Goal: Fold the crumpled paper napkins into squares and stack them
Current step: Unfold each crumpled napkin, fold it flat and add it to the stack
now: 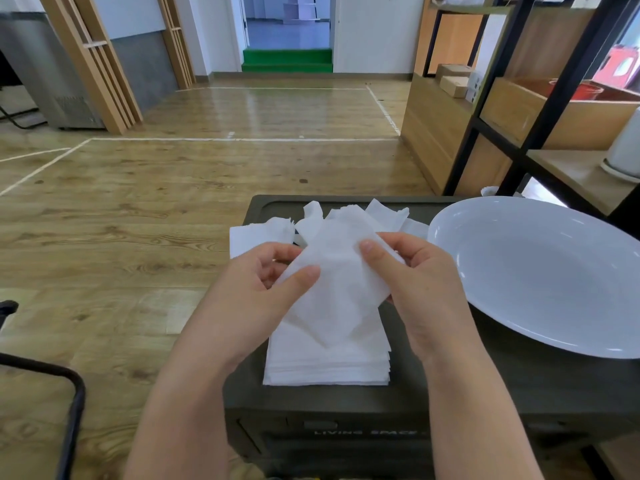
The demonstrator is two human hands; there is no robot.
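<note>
Napkin (pixel 337 271) work looks to be mid-fold: one white sheet is held up in the air between both hands, just above the dark box lid (pixel 450 393) that serves as a table. The left hand (pixel 252 285) pinches its left edge between thumb and curled fingers, and the right hand (pixel 412 275) pinches the right edge the same way, thumb on top. The sheet looks partly flattened, one corner hanging down toward the person, not yet a square.

Directly under it, on the near part of the lid, sits the stack of folded napkins (pixel 327 362), its edges fairly even. At the far side of the lid lie the crumpled napkins (pixel 349 216), still loose and waiting.

By my reading, the next move calls for bringing opposite edges together cleanly, pressing a crease, then laying the square on the stack with corners matched.

A large white bowl (pixel 540 271) sits on the right of the lid, near the right hand; a wide elbow swing could bump it. Wooden shelving (pixel 519 109) stands beyond it on the right, well apart from the work. A black tube frame (pixel 69 403) shows at the near left, also out of the way.
</note>
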